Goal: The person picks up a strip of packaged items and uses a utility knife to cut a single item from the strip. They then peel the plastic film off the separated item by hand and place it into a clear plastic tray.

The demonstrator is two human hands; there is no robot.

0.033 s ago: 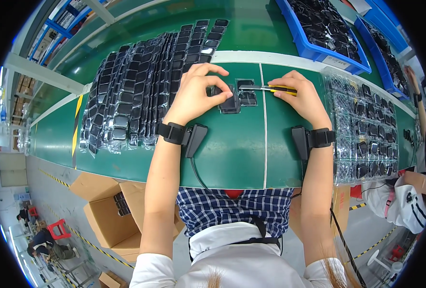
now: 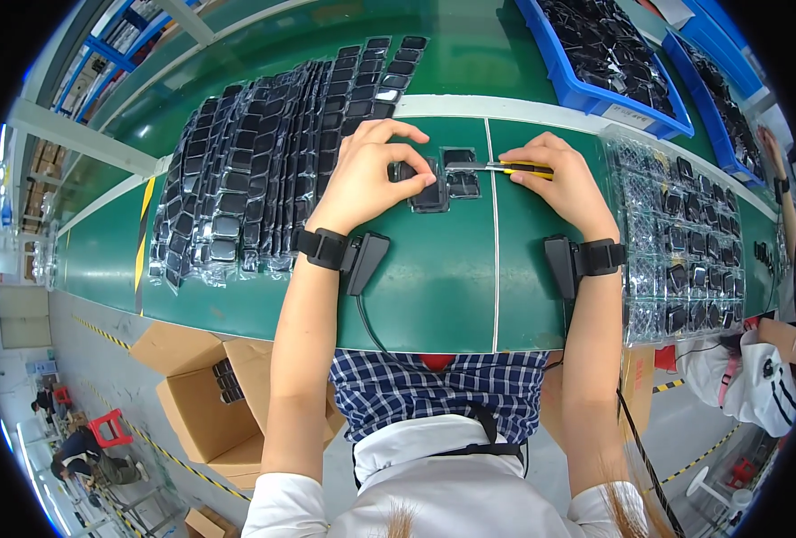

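In my right hand is a yellow-and-black utility knife, gripped between thumb and fingers. Its metal blade points left and lies across a black rectangular piece in clear plastic. My left hand pinches the edge of a second black piece in clear plastic with thumb and index finger; the other fingers curl above it. The two pieces lie side by side on the green table. Part of the left piece is hidden under my fingertips.
Many strips of black film-packed pieces cover the table at left. A clear tray with black parts stands at right. Blue bins of black parts are beyond it. An open cardboard box stands below the table edge. Another person's hand is at far right.
The utility knife in my right hand has shifted very slightly to the left. My left hand stays on the same piece.
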